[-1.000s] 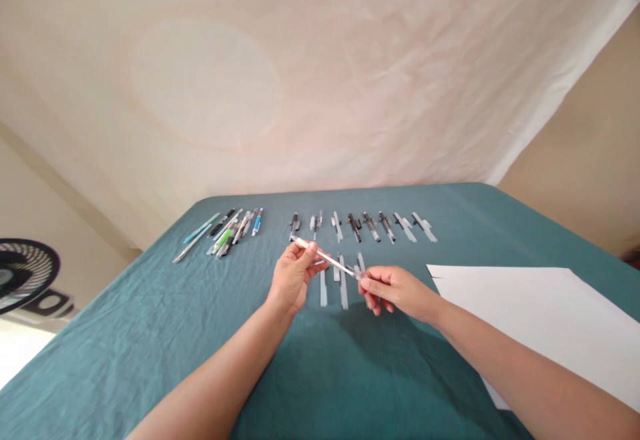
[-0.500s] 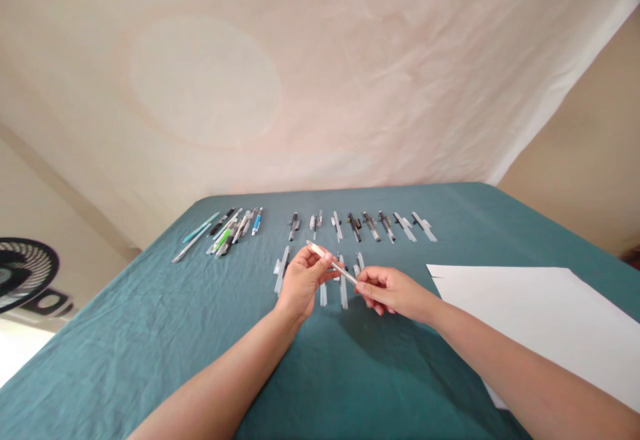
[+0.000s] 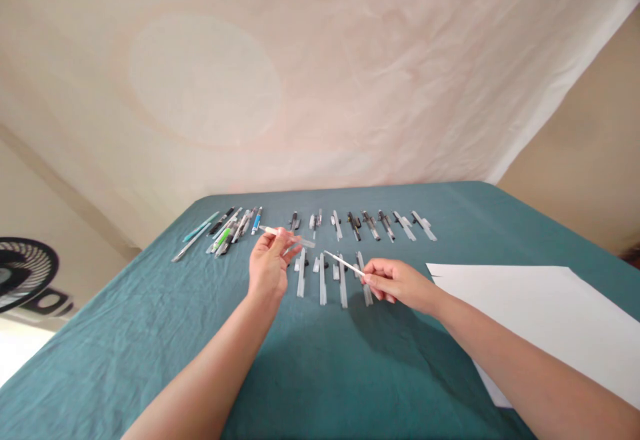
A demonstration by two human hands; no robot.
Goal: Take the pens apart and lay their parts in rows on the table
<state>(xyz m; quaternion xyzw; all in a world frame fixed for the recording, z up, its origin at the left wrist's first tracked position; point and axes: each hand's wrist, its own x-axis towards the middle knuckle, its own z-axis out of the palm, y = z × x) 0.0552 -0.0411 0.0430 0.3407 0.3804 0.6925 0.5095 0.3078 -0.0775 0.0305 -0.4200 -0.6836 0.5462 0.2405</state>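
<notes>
Since 0.5 s ago the hands have drawn apart: the one pen they held together is now two pieces. The left hand (image 3: pixel 269 268) has shifted left and back, fingers pinched on the clear barrel (image 3: pixel 289 237), which is held roughly level above the cloth. The right hand (image 3: pixel 395 281) grips the thin refill (image 3: pixel 344 264) by its near end, tip pointing left and away; a clear gap separates refill and barrel.

Both pieces hang over the near row of parts (image 3: pixel 322 279) lying on the teal tabletop (image 3: pixel 320 373). The far row of parts (image 3: pixel 370 225) sits close to the back edge, and the loose cluster of pens (image 3: pixel 227 229) lies just left of the barrel's tip, toward the left edge.

Open room: a wide bare stretch of cloth between the near row and the viewer. On the right, the white sheet (image 3: pixel 550 320) starts just beyond the right wrist (its corner is near, not touching). A fan (image 3: pixel 23 273) stands off the tabletop, far left.
</notes>
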